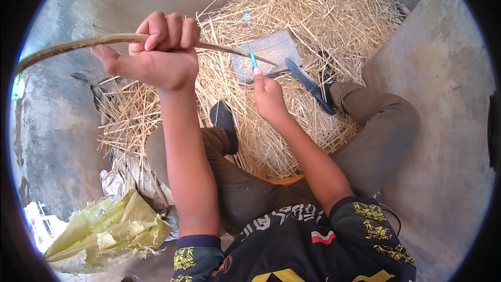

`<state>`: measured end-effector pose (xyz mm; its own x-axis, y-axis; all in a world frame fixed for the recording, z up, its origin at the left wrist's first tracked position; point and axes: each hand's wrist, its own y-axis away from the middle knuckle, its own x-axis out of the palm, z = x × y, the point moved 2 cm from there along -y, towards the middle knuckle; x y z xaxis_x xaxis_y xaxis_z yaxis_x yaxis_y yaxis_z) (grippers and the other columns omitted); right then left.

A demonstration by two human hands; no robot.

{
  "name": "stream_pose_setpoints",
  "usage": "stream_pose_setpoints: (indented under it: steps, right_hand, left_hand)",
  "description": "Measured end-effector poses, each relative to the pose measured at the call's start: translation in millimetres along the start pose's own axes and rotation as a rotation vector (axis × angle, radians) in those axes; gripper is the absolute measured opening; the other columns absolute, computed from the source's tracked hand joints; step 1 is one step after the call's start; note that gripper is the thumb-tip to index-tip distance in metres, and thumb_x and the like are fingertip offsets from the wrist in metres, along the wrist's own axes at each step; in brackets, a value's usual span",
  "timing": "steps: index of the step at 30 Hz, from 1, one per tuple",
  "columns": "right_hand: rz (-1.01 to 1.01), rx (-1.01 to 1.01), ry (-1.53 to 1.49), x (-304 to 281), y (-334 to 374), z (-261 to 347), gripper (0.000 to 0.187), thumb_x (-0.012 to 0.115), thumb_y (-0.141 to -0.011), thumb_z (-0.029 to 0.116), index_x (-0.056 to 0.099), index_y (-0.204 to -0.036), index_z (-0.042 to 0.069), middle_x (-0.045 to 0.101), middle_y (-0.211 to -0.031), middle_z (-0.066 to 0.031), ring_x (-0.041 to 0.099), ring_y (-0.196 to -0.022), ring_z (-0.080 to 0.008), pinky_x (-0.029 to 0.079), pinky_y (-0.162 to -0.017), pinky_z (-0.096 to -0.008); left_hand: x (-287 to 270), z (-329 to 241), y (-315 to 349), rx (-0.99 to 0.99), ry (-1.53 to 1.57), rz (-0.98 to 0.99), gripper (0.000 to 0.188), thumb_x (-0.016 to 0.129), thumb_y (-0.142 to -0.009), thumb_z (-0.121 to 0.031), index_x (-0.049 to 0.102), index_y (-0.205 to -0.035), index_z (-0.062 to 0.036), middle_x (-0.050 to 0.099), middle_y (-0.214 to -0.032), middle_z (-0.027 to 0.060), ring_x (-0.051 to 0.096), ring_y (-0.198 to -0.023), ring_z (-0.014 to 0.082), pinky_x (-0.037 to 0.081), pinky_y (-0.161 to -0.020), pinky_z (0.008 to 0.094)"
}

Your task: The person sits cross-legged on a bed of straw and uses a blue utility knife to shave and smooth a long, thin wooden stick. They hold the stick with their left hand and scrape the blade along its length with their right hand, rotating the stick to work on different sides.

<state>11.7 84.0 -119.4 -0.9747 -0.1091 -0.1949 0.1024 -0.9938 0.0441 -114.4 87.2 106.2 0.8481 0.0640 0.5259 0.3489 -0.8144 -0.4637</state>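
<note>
My left hand (169,52) is closed around a long, curved wooden stick (78,45), raised at the upper left. The stick runs rightward and down, its thinner end over a grey rectangular block (284,47) lying in the straw. My right hand (269,94) grips a slim teal tool (253,59), thumb along it. The tool's tip meets or crosses the stick near the block's middle; its exact kind is not clear. Just right of the block lies a long, narrow dark object (308,81) with a textured surface.
Loose straw (334,15) covers the ground ahead and between my legs. Beyond the block lies a small watch-like item (247,16). Concrete walls (433,89) stand on both sides. A torn yellow-green sack (109,230) is at the lower left. My dark shoe (224,125) rests on the straw.
</note>
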Motion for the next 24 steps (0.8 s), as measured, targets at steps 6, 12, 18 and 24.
stream_pose_setpoints:
  steps: [6,12,18,24]
  right_hand:
    - [0.053,0.239,0.113,-11,-9,-57,0.068,0.033,-0.103,0.055,0.051,-0.069,-0.001,0.050,-0.059,-0.0111,0.047,-0.056,-0.0244,0.042,-0.060,-0.0431]
    - [0.079,0.054,0.072,-6,6,-14,0.065,0.033,-0.103,0.050,0.059,-0.077,-0.004,0.060,-0.069,-0.0229,0.059,-0.067,-0.0403,0.047,-0.069,-0.0491]
    - [0.159,0.132,0.189,-11,11,12,0.059,0.033,-0.104,0.046,0.065,-0.091,-0.002,0.066,-0.085,-0.0290,0.064,-0.086,-0.0474,0.049,-0.080,-0.0522]
    - [0.099,0.303,0.354,-18,-6,-33,0.063,0.029,-0.103,0.051,0.068,-0.090,0.002,0.068,-0.089,-0.0246,0.066,-0.090,-0.0429,0.049,-0.084,-0.0503]
  left_hand:
    - [-3,0,5,-0.046,0.093,0.026,0.082,0.027,-0.072,-0.096,0.022,-0.053,-0.0155,0.015,-0.049,-0.0048,0.009,-0.047,0.0109,0.008,-0.046,0.0288]
    - [-13,-2,2,-0.004,0.092,-0.041,0.083,0.029,-0.072,-0.095,0.020,-0.053,-0.0153,0.014,-0.049,-0.0055,0.008,-0.047,0.0112,0.007,-0.046,0.0290]
    - [-18,-6,3,0.001,0.029,-0.161,0.084,0.022,-0.070,-0.097,0.019,-0.053,-0.0154,0.013,-0.049,-0.0051,0.008,-0.046,0.0117,0.007,-0.045,0.0290]
    - [-9,-1,-3,0.011,0.031,-0.104,0.083,0.024,-0.070,-0.097,0.018,-0.054,-0.0158,0.012,-0.049,-0.0048,0.009,-0.046,0.0120,0.006,-0.044,0.0287]
